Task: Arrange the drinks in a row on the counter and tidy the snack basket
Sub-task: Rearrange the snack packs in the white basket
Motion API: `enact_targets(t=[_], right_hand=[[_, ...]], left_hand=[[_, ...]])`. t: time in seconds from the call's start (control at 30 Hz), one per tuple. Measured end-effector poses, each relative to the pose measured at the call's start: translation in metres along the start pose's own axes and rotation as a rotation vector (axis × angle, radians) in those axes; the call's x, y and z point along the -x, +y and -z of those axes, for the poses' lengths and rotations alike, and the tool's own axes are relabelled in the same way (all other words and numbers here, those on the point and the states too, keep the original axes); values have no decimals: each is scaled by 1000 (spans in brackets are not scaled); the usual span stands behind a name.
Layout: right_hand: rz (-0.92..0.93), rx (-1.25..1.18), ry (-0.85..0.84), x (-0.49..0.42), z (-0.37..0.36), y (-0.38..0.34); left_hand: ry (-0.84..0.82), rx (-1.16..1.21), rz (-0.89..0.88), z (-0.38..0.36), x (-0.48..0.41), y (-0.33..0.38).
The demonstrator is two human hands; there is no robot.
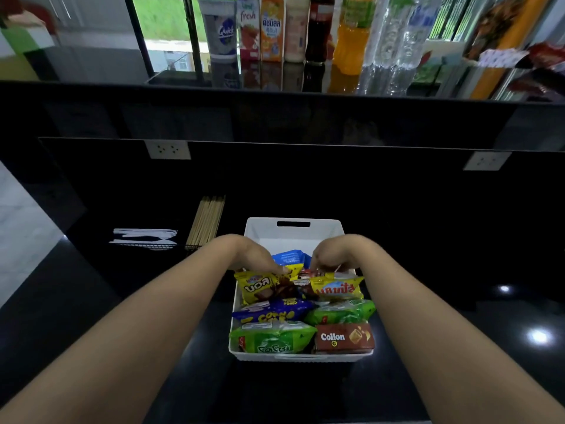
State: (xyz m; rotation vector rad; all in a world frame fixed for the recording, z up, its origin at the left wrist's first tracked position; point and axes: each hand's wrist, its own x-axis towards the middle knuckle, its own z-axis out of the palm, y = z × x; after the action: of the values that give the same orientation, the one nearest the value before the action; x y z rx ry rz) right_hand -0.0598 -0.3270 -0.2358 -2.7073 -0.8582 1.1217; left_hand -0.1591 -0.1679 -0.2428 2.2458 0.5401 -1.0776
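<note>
A white snack basket (293, 232) sits on the black lower counter in front of me, its near half packed with upright snack packs. My left hand (260, 258) reaches into it and pinches the top edge of a yellow chocolate snack pack (260, 286). My right hand (331, 258) pinches the top of a yellow wafer pack (336, 289) beside it. A brown Collon box (344, 338) and a green pack (272, 341) stand at the near rim. On the raised counter behind, drinks stand in a row: a grey cup (220, 29), cartons (270, 29), a cola bottle (318, 29), an orange bottle (351, 35), water bottles (394, 38).
White plastic cutlery (143, 237) and a bundle of wooden sticks (206, 221) lie left of the basket. Two wall sockets (167, 149) sit in the black backsplash. Snack bags (501, 35) lie at the right end of the raised counter.
</note>
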Motion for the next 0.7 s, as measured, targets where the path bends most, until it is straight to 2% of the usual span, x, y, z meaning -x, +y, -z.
enact_targets(t=[0.13,0.27,0.4,0.5,0.57,0.63,0.7], right_hand=[[-35,211,-52,-8,-9,-2],[-18,253,3,-17,2,-6],[-6,281,133,-38,6,-10],[-37,397,192,-52,4,-11],[-53,425,199,-62,4,-7],[-52,438,166,-70,2,-1],[-32,440,106,-78,1,6]], left_hand=[[-6,78,-29,5,1,-3],[23,38,-73,11,-7,-6],[285,-86,-155,19,-19,1],[561,-225,-141,25,-29,9],[665,-240,-145,27,-38,12],[649,-222,-147,27,-47,12],[532,-242,-106,26,-58,9]])
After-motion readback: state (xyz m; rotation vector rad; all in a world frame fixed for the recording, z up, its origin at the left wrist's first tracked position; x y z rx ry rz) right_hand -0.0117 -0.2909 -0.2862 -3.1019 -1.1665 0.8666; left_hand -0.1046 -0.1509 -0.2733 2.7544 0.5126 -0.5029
